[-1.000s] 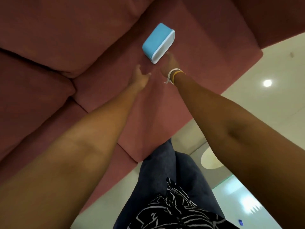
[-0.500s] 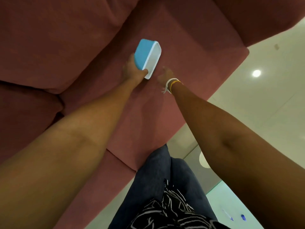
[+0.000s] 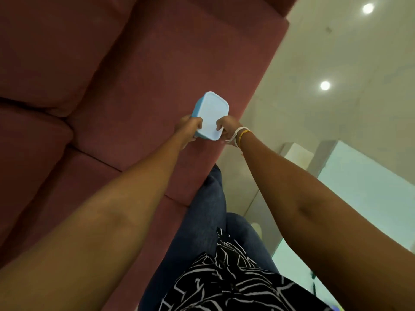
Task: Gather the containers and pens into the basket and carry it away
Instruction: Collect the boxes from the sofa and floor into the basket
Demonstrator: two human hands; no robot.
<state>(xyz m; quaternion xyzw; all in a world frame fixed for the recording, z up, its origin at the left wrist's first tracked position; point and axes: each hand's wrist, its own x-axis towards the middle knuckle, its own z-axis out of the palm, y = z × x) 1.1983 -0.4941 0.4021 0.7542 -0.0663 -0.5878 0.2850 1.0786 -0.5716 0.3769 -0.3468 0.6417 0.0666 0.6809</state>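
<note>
A rounded-rectangular light-blue plastic container with a pale lid (image 3: 211,115) is held in both hands above the dark-red fabric sofa (image 3: 139,70).

The container is gripped at its near end: the left hand (image 3: 189,129) is curled round its left edge, and the right hand (image 3: 225,129) is curled round its right near corner, with the pale lid turned toward the camera. The container is carried clear of the seat cushion, near the sofa's front edge. White and yellow bands (image 3: 241,134) are worn on the right wrist. Dark-blue jeans (image 3: 202,221) and a black-and-white patterned top (image 3: 226,279) are seen below the arms. A glossy pale floor (image 3: 336,52) lies to the right, and a glass tabletop (image 3: 363,194) stands beside the right forearm.
</note>
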